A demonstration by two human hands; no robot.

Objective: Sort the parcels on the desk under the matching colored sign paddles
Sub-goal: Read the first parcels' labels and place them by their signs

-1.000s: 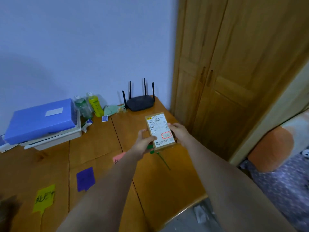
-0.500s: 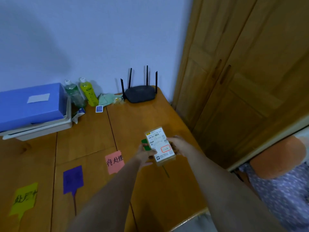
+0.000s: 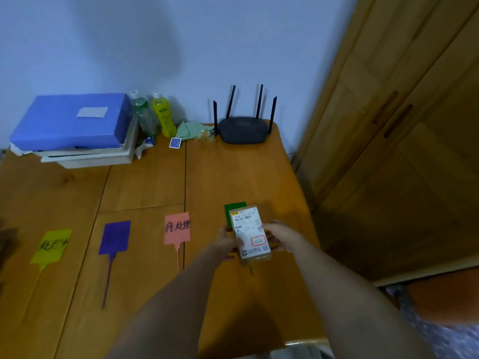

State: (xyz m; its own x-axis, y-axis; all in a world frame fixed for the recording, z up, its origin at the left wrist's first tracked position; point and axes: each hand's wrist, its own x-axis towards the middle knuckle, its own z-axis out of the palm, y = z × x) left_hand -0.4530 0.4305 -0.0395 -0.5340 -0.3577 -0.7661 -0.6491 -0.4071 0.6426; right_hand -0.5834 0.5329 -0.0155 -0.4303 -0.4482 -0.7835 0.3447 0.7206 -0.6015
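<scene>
so I'm gripping the parcel [image 3: 251,233] by its long edges, left hand [image 3: 226,240] and right hand [image 3: 281,235] fingers closed on it, label up, hovering over the green paddle [image 3: 231,212] to check the match

Sign paddles: four are counted on the worktop [image 3: 233,177], namely a yellow paddle [image 3: 51,246], a purple paddle [image 3: 115,237], a pink paddle [image 3: 177,228] and a green paddle [image 3: 232,209], the last partly covered.
Parcels: one parcel [image 3: 250,233] is seen, gripped between the left hand [image 3: 228,240] and the right hand [image 3: 281,234].
Hands: two are counted.
Bottles: two are counted, a green bottle [image 3: 142,115] and a yellow bottle [image 3: 163,115].
Routers: one router [image 3: 243,129] is seen, with four antennas.
Blue boxes: one blue box [image 3: 72,121] is seen.
White trays: one white tray [image 3: 90,158] is seen beneath it.
</scene>
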